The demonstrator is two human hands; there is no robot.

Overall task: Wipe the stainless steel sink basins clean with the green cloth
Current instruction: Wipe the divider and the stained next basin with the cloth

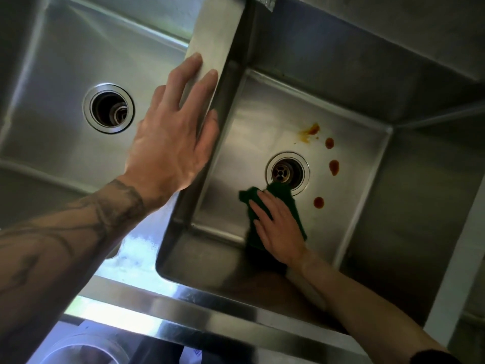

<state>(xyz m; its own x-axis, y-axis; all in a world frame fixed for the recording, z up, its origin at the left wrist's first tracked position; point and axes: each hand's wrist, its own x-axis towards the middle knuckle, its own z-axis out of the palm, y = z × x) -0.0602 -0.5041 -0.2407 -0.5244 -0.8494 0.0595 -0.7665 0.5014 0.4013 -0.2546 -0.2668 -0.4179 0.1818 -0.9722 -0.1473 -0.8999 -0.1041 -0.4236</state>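
Two stainless steel basins lie below me, the left basin [60,74] and the right basin [349,143], parted by a steel divider [217,30]. My left hand [175,132] rests flat on the divider, fingers straight. My right hand [278,224] presses the green cloth [283,195] flat onto the floor of the right basin, just in front of its drain [287,172]. The cloth's far edge overlaps the drain ring. Reddish-brown sauce spots [333,166] sit in a row right of the drain, with an orange smear [311,130] behind it.
The left basin has an open drain hole [109,108]. A steel front rim [168,308] runs along the near edge. A round metal vessel [86,348] shows below the rim at bottom left.
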